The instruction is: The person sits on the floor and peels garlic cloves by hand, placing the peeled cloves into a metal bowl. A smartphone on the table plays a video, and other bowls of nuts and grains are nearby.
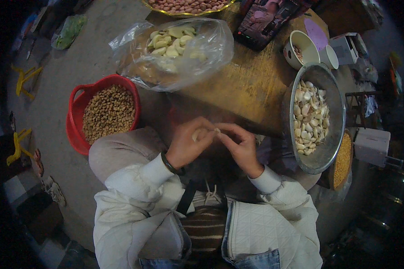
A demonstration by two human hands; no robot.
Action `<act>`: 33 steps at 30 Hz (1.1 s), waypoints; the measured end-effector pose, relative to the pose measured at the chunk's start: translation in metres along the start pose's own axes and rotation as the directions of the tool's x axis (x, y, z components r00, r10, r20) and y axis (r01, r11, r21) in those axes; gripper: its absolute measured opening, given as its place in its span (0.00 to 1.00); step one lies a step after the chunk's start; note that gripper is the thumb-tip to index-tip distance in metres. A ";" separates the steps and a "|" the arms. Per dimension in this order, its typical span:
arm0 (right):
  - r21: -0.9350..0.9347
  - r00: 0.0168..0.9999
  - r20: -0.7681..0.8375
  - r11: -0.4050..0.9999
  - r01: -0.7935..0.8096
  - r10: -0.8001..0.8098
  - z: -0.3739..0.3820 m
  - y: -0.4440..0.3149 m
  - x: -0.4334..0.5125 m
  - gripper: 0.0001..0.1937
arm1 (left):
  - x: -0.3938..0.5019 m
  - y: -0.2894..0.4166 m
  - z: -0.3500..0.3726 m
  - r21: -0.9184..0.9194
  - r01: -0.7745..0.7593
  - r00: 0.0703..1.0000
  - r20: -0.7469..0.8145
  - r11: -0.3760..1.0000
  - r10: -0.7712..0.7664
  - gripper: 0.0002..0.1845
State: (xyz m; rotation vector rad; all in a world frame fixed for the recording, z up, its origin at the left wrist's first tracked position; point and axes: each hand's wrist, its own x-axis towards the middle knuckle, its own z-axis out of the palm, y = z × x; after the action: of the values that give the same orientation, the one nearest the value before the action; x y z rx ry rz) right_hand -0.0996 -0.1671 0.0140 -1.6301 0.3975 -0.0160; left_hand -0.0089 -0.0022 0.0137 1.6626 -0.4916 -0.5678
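In front of my lap, my left hand (188, 143) and my right hand (244, 146) meet at the fingertips. Between them they pinch a small pale garlic clove (217, 130), mostly covered by the fingers. Another pale clove (198, 134) rests inside the curl of my left hand. To the right, a metal basin (326, 160) holds a heap of unpeeled garlic cloves (309, 117). Peeled cloves (171, 42) lie in a clear plastic bag (208, 69) on the wooden table (252, 87), beyond my hands.
A red plastic basket (74, 129) of brown beans or nuts stands by my left knee. A phone (262, 23), a cream bowl (294, 55) and a gold-rimmed tray (188, 14) of reddish nuts are on the table. Yellow grains (341, 164) fill a container beneath the basin.
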 end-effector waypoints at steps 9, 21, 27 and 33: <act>-0.055 0.999 -0.012 0.998 0.039 -0.039 0.000 -0.003 0.000 0.12 | -0.002 -0.004 -0.001 -0.006 0.008 1.000 0.012 1.000 -0.008 0.05; -0.076 0.999 -0.023 0.996 0.047 -0.049 0.000 -0.007 0.000 0.12 | -0.001 0.004 -0.003 -0.030 -0.001 1.000 0.016 1.000 0.001 0.06; -0.083 0.998 -0.031 0.995 0.053 -0.055 0.000 -0.005 -0.001 0.12 | -0.002 -0.003 -0.002 -0.030 -0.027 1.000 0.000 0.999 0.027 0.06; -0.129 0.996 -0.025 0.988 0.084 -0.088 0.000 -0.003 0.000 0.12 | -0.003 -0.002 -0.001 -0.044 -0.012 1.000 -0.002 0.999 0.012 0.05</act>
State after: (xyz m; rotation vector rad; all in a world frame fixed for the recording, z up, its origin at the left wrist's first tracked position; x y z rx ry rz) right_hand -0.0993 -0.1667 0.0164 -1.7746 0.3576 -0.0819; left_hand -0.0105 0.0004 0.0121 1.6171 -0.4839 -0.5644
